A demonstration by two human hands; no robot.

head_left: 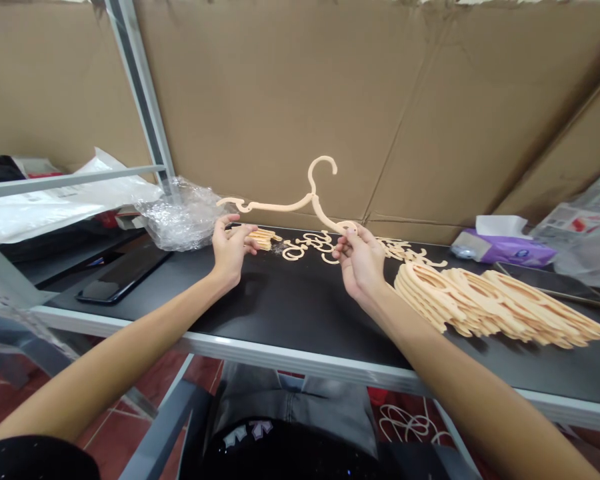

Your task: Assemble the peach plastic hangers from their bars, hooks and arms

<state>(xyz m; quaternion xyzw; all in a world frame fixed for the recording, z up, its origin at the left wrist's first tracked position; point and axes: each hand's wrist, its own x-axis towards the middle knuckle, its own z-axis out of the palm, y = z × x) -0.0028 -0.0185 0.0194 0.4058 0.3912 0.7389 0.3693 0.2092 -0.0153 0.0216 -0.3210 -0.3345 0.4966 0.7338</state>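
From my remote seat, on the head camera, clock centred on the bare middle of the matte black worktop (pixel 290 313): a pale cream hanger (pixel 313 198), smooth and plastic-looking, hangs in the air at 12, its hook curled upward, its two arms sloping off a pinched neck. My right hand (pixel 363 263) pinches the looped tip of the near arm between thumb and fingers. My left hand (pixel 229 253) sits at 11, fingers loosely bent and gripping nothing I can see, the notched far arm just above them (whether a fingertip brushes it, I cannot tell). Behind the hands, a bundle of slim pale strips (pixel 265 237) lies at 11; loose hooked and ringed pieces (pixel 300 249) scatter from 12 round to 2. At 3, a stack of hangers (pixel 480 300) fans out in overlapping ridges. Crinkled clear plastic (pixel 177 213) at 10, a glossy dark slab (pixel 125 273) near 9, a soft purple tissue pack (pixel 520 250) between 2 and 3. Creased brown cardboard (pixel 280 100) walls off 12.
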